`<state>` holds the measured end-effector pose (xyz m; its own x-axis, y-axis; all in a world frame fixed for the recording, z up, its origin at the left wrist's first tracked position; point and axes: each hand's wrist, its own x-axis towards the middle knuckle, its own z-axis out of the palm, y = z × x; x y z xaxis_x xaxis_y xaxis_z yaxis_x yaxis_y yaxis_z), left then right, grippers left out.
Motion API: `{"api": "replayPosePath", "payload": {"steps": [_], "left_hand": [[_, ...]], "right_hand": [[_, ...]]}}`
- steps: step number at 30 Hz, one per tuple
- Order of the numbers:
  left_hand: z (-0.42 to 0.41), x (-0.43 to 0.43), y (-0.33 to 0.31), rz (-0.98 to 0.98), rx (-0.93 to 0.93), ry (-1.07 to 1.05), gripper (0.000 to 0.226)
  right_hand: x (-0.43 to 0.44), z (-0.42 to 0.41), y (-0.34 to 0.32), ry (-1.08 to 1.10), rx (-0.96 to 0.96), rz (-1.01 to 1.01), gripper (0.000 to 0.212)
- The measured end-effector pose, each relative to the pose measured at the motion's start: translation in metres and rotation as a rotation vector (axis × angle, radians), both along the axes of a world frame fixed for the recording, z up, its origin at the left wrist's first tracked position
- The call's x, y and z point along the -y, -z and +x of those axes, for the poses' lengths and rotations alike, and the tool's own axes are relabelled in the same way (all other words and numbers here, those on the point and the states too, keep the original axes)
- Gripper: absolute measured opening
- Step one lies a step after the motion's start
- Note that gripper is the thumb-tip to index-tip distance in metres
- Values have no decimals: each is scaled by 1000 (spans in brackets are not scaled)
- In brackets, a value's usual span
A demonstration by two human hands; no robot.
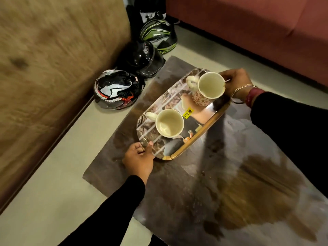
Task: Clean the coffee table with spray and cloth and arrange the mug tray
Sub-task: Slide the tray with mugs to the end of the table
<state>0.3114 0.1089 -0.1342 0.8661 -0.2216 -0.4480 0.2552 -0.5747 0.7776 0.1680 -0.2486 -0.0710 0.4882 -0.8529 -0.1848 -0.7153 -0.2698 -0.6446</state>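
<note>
An oval printed tray (206,122) with a gold rim and a yellow price sticker is over the far left part of the dark glossy coffee table (186,183). Two cream mugs stand on it: a near mug (169,123) and a far patterned mug (209,87), both empty inside. My left hand (139,158) grips the tray's near end by the rim. My right hand (235,82) grips the far end behind the patterned mug. I cannot tell whether the tray rests on the table or is lifted. No spray or cloth is in view.
Three motorcycle helmets lie on the pale floor beyond the table: a black-and-white one (116,89), a glossy black one (142,59) and a green-striped one (158,35). A brown sofa (53,68) is at the left, a red sofa (257,29) at the far right.
</note>
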Motion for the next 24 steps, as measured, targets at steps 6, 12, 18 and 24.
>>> {"api": "replayPosePath", "payload": {"steps": [6, 12, 18, 24], "left_hand": [[10, 18, 0, -49, -76, -108, 32], [21, 33, 13, -34, -61, -141, 28], [23, 36, 15, -6, -53, -118, 27], [23, 36, 10, 12, -11, -99, 28]], "right_hand": [[32, 70, 10, -102, 25, -1, 23], [58, 121, 25, -136, -41, -7, 24], [65, 140, 43, -206, -140, -16, 31], [67, 139, 55, -132, -94, -25, 26]]}}
